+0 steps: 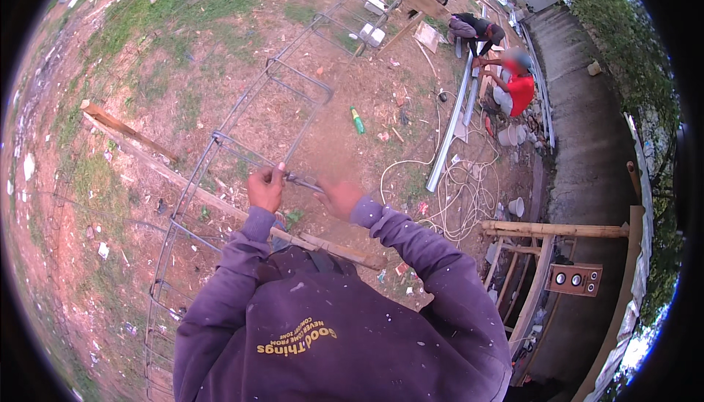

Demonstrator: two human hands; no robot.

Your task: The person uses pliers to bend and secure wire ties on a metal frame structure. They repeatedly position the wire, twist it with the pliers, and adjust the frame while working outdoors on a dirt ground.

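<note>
A long cage of thin steel rebar, made of long bars with square stirrups, runs from the lower left up to the top middle. My left hand is closed on it at the near corner of a stirrup, thumb up. From that corner a short dark metal tool reaches to my right hand. Smeared by motion, my right hand looks closed round the tool's end; the tool's exact kind cannot be made out. Any tie wire at the joint is too small to see.
Wooden beams bear the cage. A green bottle lies ahead. To the right are a coiled pale hose, long metal channels, two crouching people, a bamboo frame and a speaker by a wall.
</note>
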